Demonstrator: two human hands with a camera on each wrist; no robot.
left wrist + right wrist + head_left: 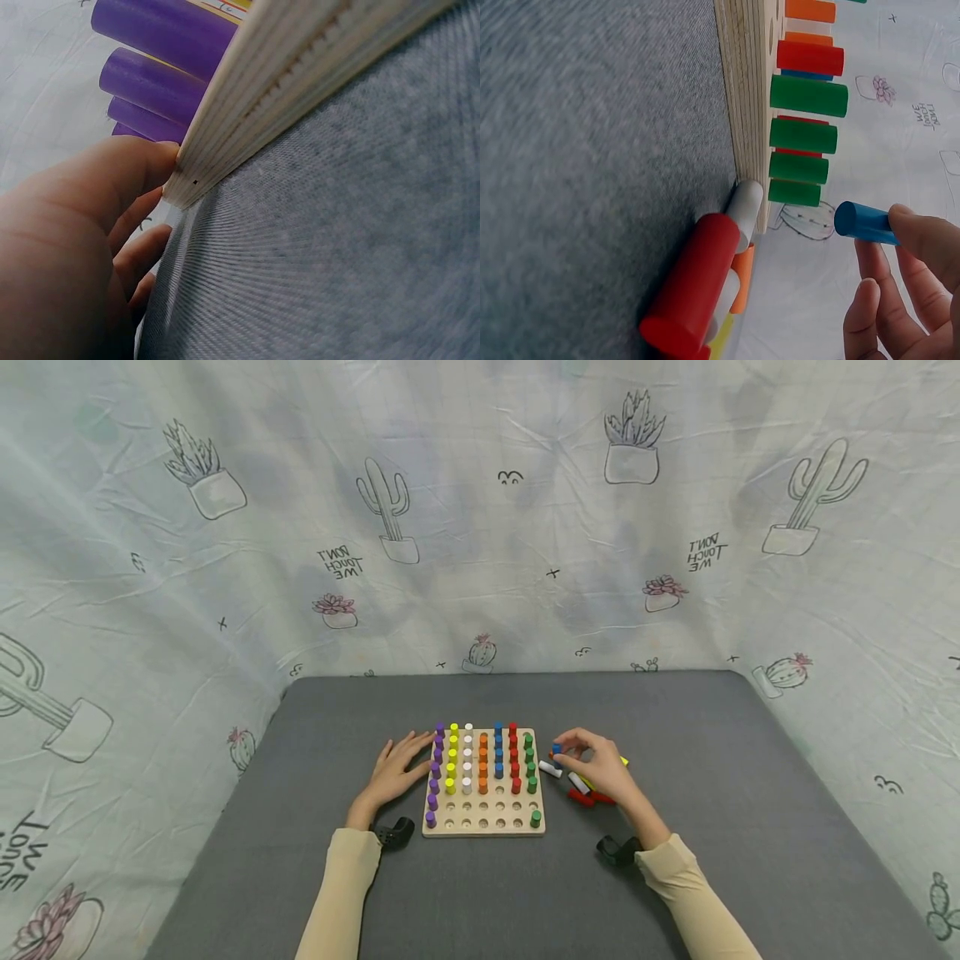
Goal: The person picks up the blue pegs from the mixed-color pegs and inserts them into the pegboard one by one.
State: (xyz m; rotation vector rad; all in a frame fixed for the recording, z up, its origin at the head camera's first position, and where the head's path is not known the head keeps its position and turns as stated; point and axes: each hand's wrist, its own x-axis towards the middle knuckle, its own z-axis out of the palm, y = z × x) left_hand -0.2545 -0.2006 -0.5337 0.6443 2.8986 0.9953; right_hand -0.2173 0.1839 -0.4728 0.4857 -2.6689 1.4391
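Note:
A wooden pegboard (483, 836) holds upright pegs in columns of purple, yellow, white, orange, blue, red and green, with bare holes mostly along its near side. My left hand (395, 774) rests by its left edge, fingers extended. In the left wrist view the thumb (142, 159) touches the board's side, just below the purple pegs (161, 34). Beyond the board's right edge, my right hand (597, 767) pinches a blue peg (865, 223) between thumb and fingers. That peg is raised above the loose pegs, close to the green pegs (808, 96).
Loose pegs lie right of the board under my right hand, among them a white peg (550, 769), a red peg (581, 797) and a yellow peg (625, 762). A grey cloth (480, 902) covers the table. Behind it hangs a cactus-print curtain (450, 593).

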